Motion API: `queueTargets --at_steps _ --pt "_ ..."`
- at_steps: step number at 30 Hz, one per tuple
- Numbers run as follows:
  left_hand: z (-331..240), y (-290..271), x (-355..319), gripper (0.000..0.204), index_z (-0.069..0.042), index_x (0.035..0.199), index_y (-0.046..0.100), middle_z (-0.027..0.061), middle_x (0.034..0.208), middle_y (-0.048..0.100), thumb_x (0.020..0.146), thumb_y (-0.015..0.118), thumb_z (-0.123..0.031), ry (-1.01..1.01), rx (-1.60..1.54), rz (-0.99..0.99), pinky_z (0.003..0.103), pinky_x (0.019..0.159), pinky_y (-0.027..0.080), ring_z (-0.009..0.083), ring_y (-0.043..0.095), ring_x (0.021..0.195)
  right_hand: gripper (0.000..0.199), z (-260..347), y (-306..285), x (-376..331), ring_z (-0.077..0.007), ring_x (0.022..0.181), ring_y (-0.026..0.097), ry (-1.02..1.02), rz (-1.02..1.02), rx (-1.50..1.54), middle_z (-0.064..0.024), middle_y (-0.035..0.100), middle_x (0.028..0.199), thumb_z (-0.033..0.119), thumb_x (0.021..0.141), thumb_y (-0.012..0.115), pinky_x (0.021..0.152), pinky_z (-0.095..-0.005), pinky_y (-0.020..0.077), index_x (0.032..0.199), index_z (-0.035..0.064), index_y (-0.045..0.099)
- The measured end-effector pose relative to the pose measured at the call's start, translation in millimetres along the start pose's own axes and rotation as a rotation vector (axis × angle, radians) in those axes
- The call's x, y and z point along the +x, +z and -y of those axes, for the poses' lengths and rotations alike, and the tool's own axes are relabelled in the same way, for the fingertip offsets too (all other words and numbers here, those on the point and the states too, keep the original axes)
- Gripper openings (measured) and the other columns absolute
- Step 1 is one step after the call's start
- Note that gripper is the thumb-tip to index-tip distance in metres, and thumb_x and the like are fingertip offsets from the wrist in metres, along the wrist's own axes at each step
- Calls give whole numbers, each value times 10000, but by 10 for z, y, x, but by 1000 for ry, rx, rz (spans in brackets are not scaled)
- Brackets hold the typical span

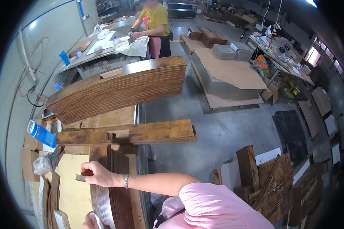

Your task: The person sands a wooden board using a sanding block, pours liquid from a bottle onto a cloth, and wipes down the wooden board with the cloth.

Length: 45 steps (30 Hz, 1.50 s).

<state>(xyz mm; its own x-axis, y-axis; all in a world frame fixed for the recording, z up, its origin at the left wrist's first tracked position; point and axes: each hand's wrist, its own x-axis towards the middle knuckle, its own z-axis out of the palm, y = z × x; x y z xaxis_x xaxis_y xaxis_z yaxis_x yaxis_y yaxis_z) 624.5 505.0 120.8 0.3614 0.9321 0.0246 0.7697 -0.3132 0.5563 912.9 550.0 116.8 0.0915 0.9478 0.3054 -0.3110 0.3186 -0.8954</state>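
My right hand (97,174) is closed in a pinch over the pale yellow board (70,168). Between its fingers is a small flat grey piece (80,178). At the lower edge, my left hand (88,222) is only partly visible, its fingers closed on a white piece (97,220), perhaps cloth or paper. A stack of long dark brown wooden boards (102,194) lies under my right wrist and beside both hands. Beyond my right hand, a brown plank (160,131) with a rectangular cutout lies across the bench on another plank.
A large stack of brown boards (122,93) stands further off. A blue bottle (42,133) and a clear plastic bag (43,165) sit at the left. Grey panels topped with cardboard (229,68) occupy a pallet. Wooden pieces (271,175) lie at right. A person (154,26) works at a far table.
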Motion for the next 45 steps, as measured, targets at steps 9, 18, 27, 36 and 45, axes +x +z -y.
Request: queueTargets --at_steps 9,18,27,36,45 --pt "-433 192 174 603 18 1468 412 292 1314 588 875 519 41 -46 110 114 445 1074 405 405 535 1300 134 -104 -318 79 -78 682 472 21 131 -92 -41 532 709 75 813 667 600 -274 401 894 -15 608" --pt "-987 779 2040 348 -15 950 633 273 807 663 1011 474 -319 75 307 210 539 724 501 475 644 814 225 -45 -322 31 -176 720 562 -2 57 -67 -94 582 834 65 751 650 669 -288 456 952 -30 614" --pt "-831 572 1635 362 -46 923 692 243 769 668 1010 498 -340 -38 242 263 507 714 514 454 651 779 223 -69 -390 -14 -126 734 514 -24 57 -57 -45 532 851 47 758 603 647 -258 416 970 -21 608" --pt "-1018 814 2169 458 -29 821 683 250 726 652 1025 456 -370 87 252 180 530 686 509 452 643 724 254 -47 -446 -19 -139 726 513 -54 102 -68 -60 535 862 49 751 624 651 -261 420 992 -27 605" --pt "-1112 865 2261 455 -26 787 688 251 708 649 1013 491 -368 43 288 105 529 673 518 438 655 704 230 -74 -359 -22 -139 707 525 -79 74 -62 -67 545 845 53 760 633 643 -273 431 976 -20 609"
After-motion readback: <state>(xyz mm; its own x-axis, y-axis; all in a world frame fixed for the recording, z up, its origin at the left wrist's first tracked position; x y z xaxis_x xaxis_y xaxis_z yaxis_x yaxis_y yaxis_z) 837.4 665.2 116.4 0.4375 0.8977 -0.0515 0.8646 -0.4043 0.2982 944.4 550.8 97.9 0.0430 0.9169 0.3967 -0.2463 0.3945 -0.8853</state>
